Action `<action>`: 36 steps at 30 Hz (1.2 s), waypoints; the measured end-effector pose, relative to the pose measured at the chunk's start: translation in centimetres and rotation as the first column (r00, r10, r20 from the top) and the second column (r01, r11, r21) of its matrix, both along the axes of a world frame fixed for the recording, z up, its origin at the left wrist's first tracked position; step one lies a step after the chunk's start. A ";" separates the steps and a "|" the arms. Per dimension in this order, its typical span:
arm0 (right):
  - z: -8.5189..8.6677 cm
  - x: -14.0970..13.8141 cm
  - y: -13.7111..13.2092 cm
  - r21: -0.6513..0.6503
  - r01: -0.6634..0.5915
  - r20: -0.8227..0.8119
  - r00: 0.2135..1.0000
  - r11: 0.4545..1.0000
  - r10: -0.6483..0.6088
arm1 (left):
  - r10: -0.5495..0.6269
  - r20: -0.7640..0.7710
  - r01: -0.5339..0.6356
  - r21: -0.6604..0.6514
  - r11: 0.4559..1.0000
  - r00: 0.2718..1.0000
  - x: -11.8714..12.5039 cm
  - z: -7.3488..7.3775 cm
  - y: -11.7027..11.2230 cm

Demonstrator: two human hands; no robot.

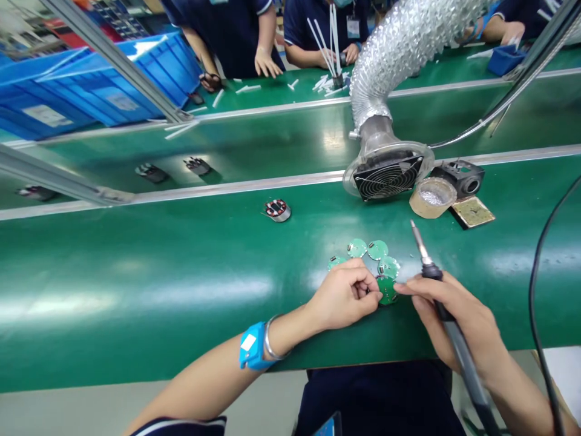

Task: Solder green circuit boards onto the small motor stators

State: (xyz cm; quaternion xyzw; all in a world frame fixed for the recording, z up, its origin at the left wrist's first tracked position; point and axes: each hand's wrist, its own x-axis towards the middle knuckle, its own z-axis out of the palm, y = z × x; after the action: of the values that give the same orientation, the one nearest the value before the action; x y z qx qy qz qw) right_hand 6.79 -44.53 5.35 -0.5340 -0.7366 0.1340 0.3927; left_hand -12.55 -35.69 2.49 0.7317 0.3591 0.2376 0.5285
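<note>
My left hand (351, 293) is closed at the left edge of a round green circuit board (387, 290), thumb and fingertips pinching it. In my right hand (463, 315) lies a soldering iron (447, 315), its bare tip pointing up and away from me. The right index finger reaches to the right edge of that same board. Just beyond it are several more round boards, among them one (389, 266) close behind and another (357, 247) farther back. What sits under the held board is hidden.
A fume extractor hood (388, 175) hangs over the bench beside a solder tub (433, 197), an iron stand (460, 177) and a sponge tray (472, 212). A motor-like part (278, 210) stands farther left. A black cable (535, 290) runs down at right. Co-workers sit opposite near blue bins (122, 85).
</note>
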 end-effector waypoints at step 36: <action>1.3 -0.8 -4.4 0.140 0.017 0.092 0.995 0.990 -0.030 | 0.043 -0.029 -0.035 0.238 0.971 0.999 0.3 0.3 -0.9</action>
State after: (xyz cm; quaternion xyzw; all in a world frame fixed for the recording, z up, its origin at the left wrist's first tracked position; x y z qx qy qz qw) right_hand 6.03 -48.96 6.62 -0.5197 -0.7554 0.0524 0.3955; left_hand -12.25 -36.58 2.75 0.7863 0.3515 0.2768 0.4261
